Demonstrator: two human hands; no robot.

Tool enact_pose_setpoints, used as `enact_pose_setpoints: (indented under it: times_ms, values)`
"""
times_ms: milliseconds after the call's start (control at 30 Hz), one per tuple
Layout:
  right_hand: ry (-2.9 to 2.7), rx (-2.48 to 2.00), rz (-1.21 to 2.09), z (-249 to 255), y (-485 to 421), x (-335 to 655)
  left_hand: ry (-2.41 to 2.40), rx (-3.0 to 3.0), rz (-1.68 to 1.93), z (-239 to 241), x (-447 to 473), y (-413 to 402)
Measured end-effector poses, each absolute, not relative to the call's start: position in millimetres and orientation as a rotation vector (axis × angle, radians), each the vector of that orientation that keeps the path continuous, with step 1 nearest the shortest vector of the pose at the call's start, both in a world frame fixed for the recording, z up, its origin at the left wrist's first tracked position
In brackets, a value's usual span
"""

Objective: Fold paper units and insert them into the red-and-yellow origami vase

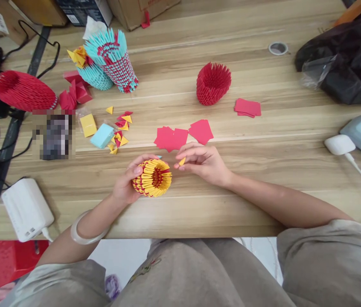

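Observation:
My left hand is wrapped round a small yellow and red folded-paper cup, held just above the wooden table near its front edge. My right hand is beside the cup on its right, thumb and fingers pinched on a small yellow folded paper piece. Red paper squares lie just beyond both hands. A scatter of loose yellow and red folded pieces lies to the left of them.
A red paper cup and a stack of red squares sit further back. Teal and red paper models, a red model, yellow and blue paper pads are at the left. Black bag, white chargers at the sides.

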State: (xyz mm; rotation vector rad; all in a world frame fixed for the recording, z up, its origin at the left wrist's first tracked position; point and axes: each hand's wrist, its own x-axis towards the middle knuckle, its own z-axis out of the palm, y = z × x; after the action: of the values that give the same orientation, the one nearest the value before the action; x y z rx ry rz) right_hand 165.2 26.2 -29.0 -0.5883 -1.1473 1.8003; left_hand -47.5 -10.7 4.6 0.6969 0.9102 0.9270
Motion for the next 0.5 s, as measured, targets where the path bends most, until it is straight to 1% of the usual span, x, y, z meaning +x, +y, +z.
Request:
enact_pose_setpoints:
  times_ms: [167, 333, 500]
  values:
    - [-1.13, -0.64, 1.767, -29.0, 26.2, 165.5, 0.88, 0.695, 0.907, 2.5, -49.8, -10.4]
    - [-1.188, -0.733, 1.688, -26.6, 28.7, 165.9, 0.977, 0.658, 0.918, 3.4, -48.8, -10.5]
    - [-1.116, -0.679, 1.821, -25.2, 26.9, 166.2, 0.965, 0.657, 0.948, 2.7, -47.4, -11.8]
